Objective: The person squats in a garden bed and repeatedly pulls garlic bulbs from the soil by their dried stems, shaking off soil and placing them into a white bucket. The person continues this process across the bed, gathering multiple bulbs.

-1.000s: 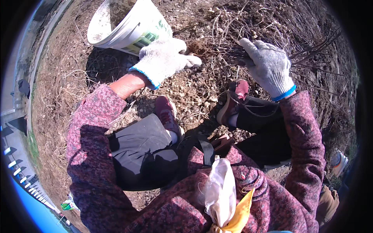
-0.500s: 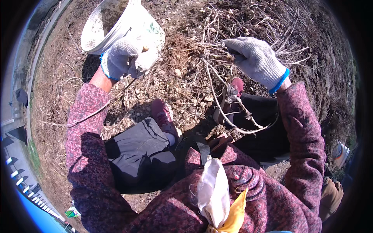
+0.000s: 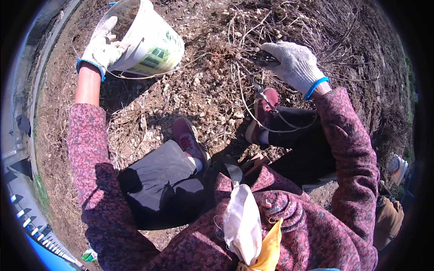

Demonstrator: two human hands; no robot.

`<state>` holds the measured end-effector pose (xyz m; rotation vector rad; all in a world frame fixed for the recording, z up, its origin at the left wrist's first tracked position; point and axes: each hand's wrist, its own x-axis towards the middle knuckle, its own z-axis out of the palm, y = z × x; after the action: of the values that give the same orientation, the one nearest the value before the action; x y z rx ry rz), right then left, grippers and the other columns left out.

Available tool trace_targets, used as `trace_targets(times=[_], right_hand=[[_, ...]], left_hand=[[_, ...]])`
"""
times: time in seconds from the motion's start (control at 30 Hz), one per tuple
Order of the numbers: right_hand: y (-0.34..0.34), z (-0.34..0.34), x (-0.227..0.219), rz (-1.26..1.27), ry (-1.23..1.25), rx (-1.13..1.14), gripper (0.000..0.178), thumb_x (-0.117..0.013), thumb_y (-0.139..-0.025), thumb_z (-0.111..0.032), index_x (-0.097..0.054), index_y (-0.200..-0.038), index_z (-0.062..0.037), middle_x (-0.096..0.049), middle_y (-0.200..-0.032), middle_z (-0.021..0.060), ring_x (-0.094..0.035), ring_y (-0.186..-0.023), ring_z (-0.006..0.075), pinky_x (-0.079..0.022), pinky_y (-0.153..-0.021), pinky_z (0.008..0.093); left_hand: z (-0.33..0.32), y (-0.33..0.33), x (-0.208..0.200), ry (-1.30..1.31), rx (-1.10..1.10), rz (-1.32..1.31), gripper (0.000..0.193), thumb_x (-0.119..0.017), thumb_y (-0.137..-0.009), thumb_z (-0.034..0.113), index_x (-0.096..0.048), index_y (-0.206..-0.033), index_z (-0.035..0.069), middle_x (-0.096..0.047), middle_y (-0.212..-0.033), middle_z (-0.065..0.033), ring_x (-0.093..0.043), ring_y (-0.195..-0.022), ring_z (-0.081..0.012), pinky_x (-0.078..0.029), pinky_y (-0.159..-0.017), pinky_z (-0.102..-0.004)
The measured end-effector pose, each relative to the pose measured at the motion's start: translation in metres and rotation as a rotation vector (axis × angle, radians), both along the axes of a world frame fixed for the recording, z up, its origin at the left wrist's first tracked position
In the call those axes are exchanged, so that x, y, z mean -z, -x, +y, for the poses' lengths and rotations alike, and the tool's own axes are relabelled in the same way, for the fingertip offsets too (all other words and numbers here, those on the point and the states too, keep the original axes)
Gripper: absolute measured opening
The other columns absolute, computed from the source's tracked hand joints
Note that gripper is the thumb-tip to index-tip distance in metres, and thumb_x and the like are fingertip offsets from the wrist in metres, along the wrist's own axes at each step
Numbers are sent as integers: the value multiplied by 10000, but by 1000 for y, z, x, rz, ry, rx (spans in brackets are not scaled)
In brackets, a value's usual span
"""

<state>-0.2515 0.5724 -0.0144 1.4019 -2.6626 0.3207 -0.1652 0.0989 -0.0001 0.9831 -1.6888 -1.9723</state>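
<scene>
A white bucket [image 3: 158, 45] with a green print stands tilted on the ground at the upper left, its mouth toward the left. My left hand [image 3: 103, 49], in a white knitted glove with a blue cuff, is at the bucket's mouth, fingers apart and nothing visible in them. At the upper right my right hand [image 3: 291, 62], gloved alike, is closed around a bunch of dry plant stems [image 3: 266, 58]. Long pale stems [image 3: 247, 101] trail from it down past my shoe. The gloved fingers partly hide the bunch.
Dry leaf litter and soil [image 3: 199, 97] cover the ground between my shoes [image 3: 186, 135]. A heap of dry stalks [image 3: 312, 22] lies beyond my right hand. A thin bucket handle [image 3: 144, 78] hangs below the bucket. Brown cloth [image 3: 389, 221] shows at the lower right.
My left hand has moved left from in front of the bucket to its mouth, and its fingers have spread. The bucket has turned slightly. My right hand has stayed nearly in place; the trailing stems have shifted.
</scene>
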Motion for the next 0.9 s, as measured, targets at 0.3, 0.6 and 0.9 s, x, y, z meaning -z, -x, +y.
trace_targets(times=[0.3, 0.6, 0.9], right_hand=[[-20, -10, -1, -123, -105, 91, 445, -694, -852, -207, -609, -1279, -114, -668, -955, 128, -671, -909, 331, -545, -753, 436], [-31, -15, -3, -218, 43, -75, 468, -683, -820, -146, -605, -1280, -102, -685, -1024, 149, -673, -946, 339, -545, -819, 439], [-42, -22, -2, -489, 27, -35, 235, -669, -808, -245, -640, -949, -59, -671, -918, 159, -656, -961, 359, -525, -817, 473]], left_hand=[[196, -27, -22, 1279, 805, 394, 242, -696, -895, 195, -695, -1123, 114, -702, -1021, -46, -690, -904, -206, -555, -776, -318], [236, -25, 9, 1599, 1104, 242, 473, -717, -815, 140, -615, -1276, 170, -623, -1003, -47, -656, -879, -231, -542, -689, -336], [239, -28, 19, 1609, 1097, 431, 549, -813, -700, 170, -619, -1212, 123, -603, -959, -51, -642, -870, -253, -538, -701, -359]])
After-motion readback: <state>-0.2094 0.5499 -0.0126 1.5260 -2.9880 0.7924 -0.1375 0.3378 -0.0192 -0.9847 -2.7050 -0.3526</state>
